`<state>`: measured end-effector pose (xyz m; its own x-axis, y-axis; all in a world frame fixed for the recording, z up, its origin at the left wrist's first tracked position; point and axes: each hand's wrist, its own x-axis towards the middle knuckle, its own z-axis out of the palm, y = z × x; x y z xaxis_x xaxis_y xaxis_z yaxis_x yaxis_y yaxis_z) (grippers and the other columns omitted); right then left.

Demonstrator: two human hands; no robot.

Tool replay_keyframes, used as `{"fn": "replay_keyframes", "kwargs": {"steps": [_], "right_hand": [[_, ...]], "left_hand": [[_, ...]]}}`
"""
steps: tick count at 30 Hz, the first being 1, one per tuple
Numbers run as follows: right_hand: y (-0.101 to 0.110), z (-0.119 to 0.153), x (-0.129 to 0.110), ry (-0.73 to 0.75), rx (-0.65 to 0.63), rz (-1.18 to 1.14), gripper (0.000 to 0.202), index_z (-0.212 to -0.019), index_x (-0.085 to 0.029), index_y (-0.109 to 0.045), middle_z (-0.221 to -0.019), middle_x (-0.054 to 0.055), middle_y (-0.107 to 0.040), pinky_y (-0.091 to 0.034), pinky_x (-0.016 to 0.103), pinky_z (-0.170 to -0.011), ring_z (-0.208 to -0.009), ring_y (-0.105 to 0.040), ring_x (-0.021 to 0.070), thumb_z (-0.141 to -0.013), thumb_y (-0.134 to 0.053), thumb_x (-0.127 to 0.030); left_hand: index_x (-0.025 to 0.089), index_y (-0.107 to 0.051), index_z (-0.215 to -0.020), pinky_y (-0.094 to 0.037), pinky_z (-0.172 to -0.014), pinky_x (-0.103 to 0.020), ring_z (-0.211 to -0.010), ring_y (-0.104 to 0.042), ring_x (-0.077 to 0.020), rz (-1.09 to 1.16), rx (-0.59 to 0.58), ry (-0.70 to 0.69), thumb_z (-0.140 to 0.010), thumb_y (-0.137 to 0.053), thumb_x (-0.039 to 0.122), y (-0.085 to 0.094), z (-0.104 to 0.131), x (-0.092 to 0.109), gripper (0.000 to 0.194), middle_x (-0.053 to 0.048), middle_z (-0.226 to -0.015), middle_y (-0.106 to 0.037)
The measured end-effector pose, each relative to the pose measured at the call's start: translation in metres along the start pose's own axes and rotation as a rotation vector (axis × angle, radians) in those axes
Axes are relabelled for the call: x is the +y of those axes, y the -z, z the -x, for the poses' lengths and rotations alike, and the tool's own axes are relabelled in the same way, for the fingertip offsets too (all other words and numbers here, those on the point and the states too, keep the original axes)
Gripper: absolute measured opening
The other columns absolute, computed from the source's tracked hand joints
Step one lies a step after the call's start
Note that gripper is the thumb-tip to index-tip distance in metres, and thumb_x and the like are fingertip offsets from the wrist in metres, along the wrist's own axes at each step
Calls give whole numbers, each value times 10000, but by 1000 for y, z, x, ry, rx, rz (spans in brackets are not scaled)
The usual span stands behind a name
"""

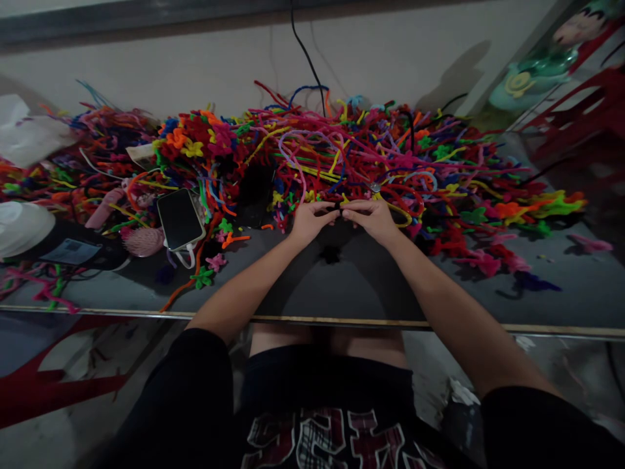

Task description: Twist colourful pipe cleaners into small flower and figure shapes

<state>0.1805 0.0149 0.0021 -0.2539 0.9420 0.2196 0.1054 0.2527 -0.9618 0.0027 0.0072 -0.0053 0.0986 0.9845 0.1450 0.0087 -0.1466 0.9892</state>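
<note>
My left hand (pixel 311 221) and my right hand (pixel 374 219) meet fingertip to fingertip at the front of a heap of pipe cleaners (pixel 312 140). Both pinch a small black piece (pixel 340 210), mostly covered by the fingers; it looks like black pipe cleaner, but its shape is unclear. Below the hands, a black fuzzy shape (pixel 329 254) lies on the dark tabletop (pixel 361 293). Just behind my right hand runs a yellow loop (pixel 401 215) of pipe cleaner.
Left of my hands lie a phone (pixel 181 220) with a white cable, a pink hairbrush (pixel 143 241) and a large black-and-white bottle (pixel 63 238). Twisted pipe-cleaner flowers (pixel 481 260) spread to the right. A black cable (pixel 307 55) hangs behind. Red chairs (pixel 581 111) stand at the right.
</note>
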Motion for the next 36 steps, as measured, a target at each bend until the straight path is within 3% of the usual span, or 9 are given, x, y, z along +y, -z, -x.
{"fn": "replay_keyframes", "kwargs": {"steps": [4, 8, 16, 21, 25, 30, 36], "right_hand": [[-3, 4, -5, 63, 19, 41, 277, -888, -252, -768, -897, 41, -729, -490, 283, -473, -585, -610, 132, -670, -762, -423], [-7, 9, -13, 163, 73, 139, 214, -848, -270, -768, -856, 40, -730, -534, 327, -594, -713, -655, 180, -672, -763, -393], [-15, 15, -20, 230, 181, 267, 210, -825, -262, -758, -859, 46, -724, -524, 346, -601, -713, -643, 192, -705, -716, -429], [-12, 5, -9, 65, 157, 65, 339, -933, -248, -736, -839, 42, -710, -486, 283, -502, -632, -618, 152, -781, -616, -527], [-15, 5, -4, 48, 101, 127, 494, -1104, -237, -685, -900, 46, -715, -516, 292, -555, -681, -630, 163, -691, -714, -505], [-21, 10, -8, 155, 167, 335, 357, -988, -206, -730, -915, 75, -726, -539, 359, -699, -758, -660, 199, -718, -705, -439], [-18, 7, -7, 83, 283, 241, 218, -881, -230, -746, -827, 49, -735, -549, 378, -696, -721, -669, 199, -775, -640, -388]], "left_hand": [[130, -729, -888, -526, -574, -234, -550, -624, -102, 62, -26, -4, -637, -772, 318, 1, 1, 0, 316, -22, -674, -697], [126, -735, -851, -545, -576, -238, -554, -625, -99, 122, -40, -22, -606, -788, 347, 1, 3, 2, 333, -31, -710, -708], [123, -717, -886, -546, -599, -244, -569, -627, -100, 97, -49, -12, -646, -764, 359, 0, -1, -1, 340, -24, -687, -689], [145, -700, -942, -556, -602, -253, -585, -637, -108, 65, 38, -9, -720, -716, 316, -1, -6, -4, 280, -16, -692, -680], [162, -681, -929, -563, -580, -249, -552, -619, -100, 53, 115, 37, -748, -694, 292, -2, -5, -4, 223, 8, -650, -654], [176, -672, -920, -564, -564, -252, -565, -620, -104, 63, 114, 21, -769, -676, 291, -7, 2, 0, 189, -4, -714, -669], [204, -687, -1037, -551, -575, -237, -686, -647, -120, 36, 15, -1, -810, -632, 335, -10, 5, 2, 268, -31, -888, -705]]}}
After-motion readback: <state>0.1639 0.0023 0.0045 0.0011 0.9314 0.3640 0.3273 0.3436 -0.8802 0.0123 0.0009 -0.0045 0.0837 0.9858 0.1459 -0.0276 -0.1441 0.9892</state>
